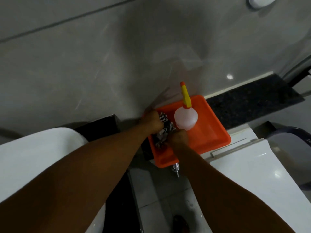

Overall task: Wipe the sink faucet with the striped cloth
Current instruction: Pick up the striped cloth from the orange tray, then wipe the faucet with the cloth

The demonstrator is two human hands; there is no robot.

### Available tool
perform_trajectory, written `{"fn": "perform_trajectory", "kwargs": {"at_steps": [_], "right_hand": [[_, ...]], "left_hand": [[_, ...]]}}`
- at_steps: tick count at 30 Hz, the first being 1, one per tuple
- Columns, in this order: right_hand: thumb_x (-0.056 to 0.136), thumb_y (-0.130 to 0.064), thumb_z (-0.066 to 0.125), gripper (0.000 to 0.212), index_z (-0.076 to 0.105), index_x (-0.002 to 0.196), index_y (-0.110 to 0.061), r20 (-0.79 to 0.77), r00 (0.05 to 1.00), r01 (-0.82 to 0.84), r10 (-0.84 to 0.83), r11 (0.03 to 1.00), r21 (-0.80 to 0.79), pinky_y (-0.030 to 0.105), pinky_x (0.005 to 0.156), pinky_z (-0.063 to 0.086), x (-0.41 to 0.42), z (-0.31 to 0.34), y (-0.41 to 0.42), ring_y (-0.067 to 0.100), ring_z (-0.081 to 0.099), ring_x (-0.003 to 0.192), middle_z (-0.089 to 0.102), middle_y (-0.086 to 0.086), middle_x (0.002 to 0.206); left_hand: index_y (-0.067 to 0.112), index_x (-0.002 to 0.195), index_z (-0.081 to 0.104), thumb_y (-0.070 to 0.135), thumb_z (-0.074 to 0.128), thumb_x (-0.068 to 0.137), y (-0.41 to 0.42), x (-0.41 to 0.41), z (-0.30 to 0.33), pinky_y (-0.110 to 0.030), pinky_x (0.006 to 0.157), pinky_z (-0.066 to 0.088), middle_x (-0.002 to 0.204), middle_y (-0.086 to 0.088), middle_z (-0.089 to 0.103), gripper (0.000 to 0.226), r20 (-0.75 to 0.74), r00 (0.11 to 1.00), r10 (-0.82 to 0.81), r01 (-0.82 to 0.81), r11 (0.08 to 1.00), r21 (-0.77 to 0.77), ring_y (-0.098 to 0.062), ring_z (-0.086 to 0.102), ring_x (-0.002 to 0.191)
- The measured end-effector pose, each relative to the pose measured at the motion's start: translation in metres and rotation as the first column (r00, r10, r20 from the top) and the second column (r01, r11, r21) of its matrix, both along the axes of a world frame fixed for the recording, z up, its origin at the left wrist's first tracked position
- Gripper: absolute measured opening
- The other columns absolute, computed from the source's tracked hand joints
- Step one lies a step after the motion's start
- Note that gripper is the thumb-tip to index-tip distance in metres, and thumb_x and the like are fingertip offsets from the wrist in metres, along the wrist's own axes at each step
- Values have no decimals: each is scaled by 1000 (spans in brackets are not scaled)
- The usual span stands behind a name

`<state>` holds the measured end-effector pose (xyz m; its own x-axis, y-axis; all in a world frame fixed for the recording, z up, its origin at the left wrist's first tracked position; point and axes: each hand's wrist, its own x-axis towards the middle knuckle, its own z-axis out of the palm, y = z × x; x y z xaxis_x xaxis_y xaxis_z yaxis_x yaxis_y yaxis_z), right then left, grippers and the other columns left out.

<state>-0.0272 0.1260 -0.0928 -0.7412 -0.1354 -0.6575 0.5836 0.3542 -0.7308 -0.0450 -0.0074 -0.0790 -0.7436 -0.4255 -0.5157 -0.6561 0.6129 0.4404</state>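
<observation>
A black-and-white striped cloth (165, 129) lies bunched in the left part of an orange tray (213, 132). My left hand (152, 121) is closed on the cloth's upper end near the tray's far left corner. My right hand (179, 137) grips the cloth's lower end, just in front of a spray bottle. Both forearms reach in from the bottom of the view. A white sink basin (33, 152) shows at the left; no faucet is visible on it.
A translucent spray bottle (186, 119) with a yellow and orange trigger head stands in the tray. A small metal valve (175, 169) hangs under the tray's front edge. A white toilet tank lid (252, 165) is at the right, a dark stone ledge (252, 101) behind it.
</observation>
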Motion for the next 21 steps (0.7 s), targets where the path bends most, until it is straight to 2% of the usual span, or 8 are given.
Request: {"fn": "perform_trajectory", "kwargs": {"at_steps": [3, 8, 10, 12, 14, 17, 19, 21], "right_hand": [[93, -7, 63, 26, 60, 116, 3, 3, 996, 92, -92, 989, -116, 48, 91, 58, 6, 21, 3, 40, 65, 111, 67, 21, 119], [95, -15, 61, 20, 56, 113, -20, -47, 991, 102, -123, 943, -316, 50, 96, 56, 25, 106, -15, 32, 66, 104, 66, 13, 112], [100, -22, 48, 21, 61, 106, -7, -57, 995, 48, -85, 879, -475, 50, 79, 53, 38, 152, -31, 35, 66, 82, 67, 18, 91], [103, -40, 36, 46, 63, 94, -3, 1, 1000, -2, 3, 765, -645, 40, 61, 46, 51, 196, -53, 31, 57, 61, 62, 16, 67], [103, -46, 32, 51, 62, 109, -6, 1, 992, -90, 123, 728, -680, 35, 55, 46, 68, 238, -76, 31, 58, 61, 69, 12, 62], [96, -28, 54, 41, 62, 123, 3, -127, 942, -307, 311, 643, -701, 38, 64, 61, 104, 286, -109, 31, 72, 77, 78, 17, 89], [91, -13, 63, 37, 62, 122, 8, -192, 905, -409, 380, 648, -643, 45, 81, 62, 129, 311, -138, 33, 73, 91, 74, 22, 107], [89, -3, 67, 23, 68, 110, 6, -250, 881, -468, 402, 660, -587, 37, 66, 65, 147, 333, -168, 28, 76, 81, 78, 19, 95]], "left_hand": [[11, 82, 61, 14, 64, 75, -7, 16, 43, -30, 74, 51, 85, -7, 64, 8, -122, 983, 136, -114, 978, 172, -29, 65, 92], [3, 109, 59, 7, 68, 71, -38, 64, 143, -41, 78, 56, 108, -20, 66, 39, -274, 918, 287, -193, 926, 324, -29, 65, 94], [3, 113, 57, 2, 69, 71, -57, 92, 190, -51, 86, 59, 115, -24, 64, 43, -307, 876, 372, -216, 872, 440, -34, 65, 102], [3, 108, 57, -7, 67, 73, -76, 123, 233, -49, 78, 61, 114, -24, 64, 38, -357, 814, 459, -195, 794, 576, -37, 65, 104], [1, 102, 59, -16, 64, 73, -98, 160, 276, -42, 72, 61, 107, -24, 65, 34, -393, 742, 543, -148, 704, 694, -36, 66, 99], [3, 86, 66, -12, 66, 73, -125, 219, 331, -39, 80, 57, 90, -17, 70, 20, -426, 678, 598, -42, 611, 791, -28, 69, 85], [7, 83, 65, 3, 74, 74, -145, 255, 361, -30, 69, 54, 79, -10, 67, 13, -467, 620, 631, -6, 598, 801, -21, 66, 71], [9, 93, 59, 3, 78, 71, -171, 282, 381, -32, 67, 54, 83, -11, 61, 29, -483, 461, 744, -91, 581, 809, -22, 65, 73]]}}
